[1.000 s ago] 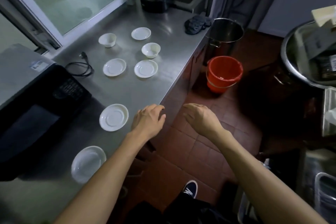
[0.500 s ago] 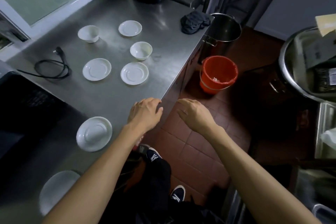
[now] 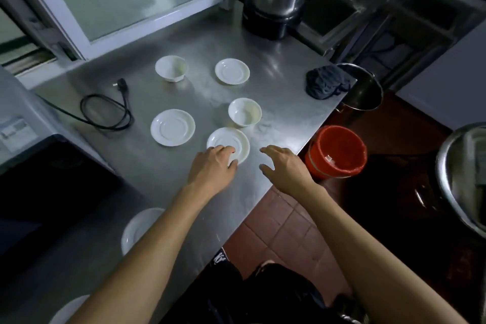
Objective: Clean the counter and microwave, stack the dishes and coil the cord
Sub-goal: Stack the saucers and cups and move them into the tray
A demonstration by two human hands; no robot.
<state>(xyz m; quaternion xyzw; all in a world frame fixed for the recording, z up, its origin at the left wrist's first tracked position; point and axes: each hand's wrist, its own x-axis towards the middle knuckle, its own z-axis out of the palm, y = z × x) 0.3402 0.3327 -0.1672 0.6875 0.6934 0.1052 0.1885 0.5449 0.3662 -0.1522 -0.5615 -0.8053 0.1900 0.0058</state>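
I judged stacking had begun: my left hand [image 3: 213, 167] lay spread on the saucer [image 3: 228, 145] just before the bowl [image 3: 244, 112], my right hand [image 3: 285, 166] open beside, needing a pinch of its rim.

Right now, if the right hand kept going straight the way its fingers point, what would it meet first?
Probably the white bowl. The right hand hovers open over bare counter, its fingers aimed up and left. Depth is unclear, so it might brush the saucer under the left hand instead.

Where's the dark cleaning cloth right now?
In the head view, the dark cloth lies bunched at the counter's far right corner, beside the steel pot on the floor and above the red bucket.
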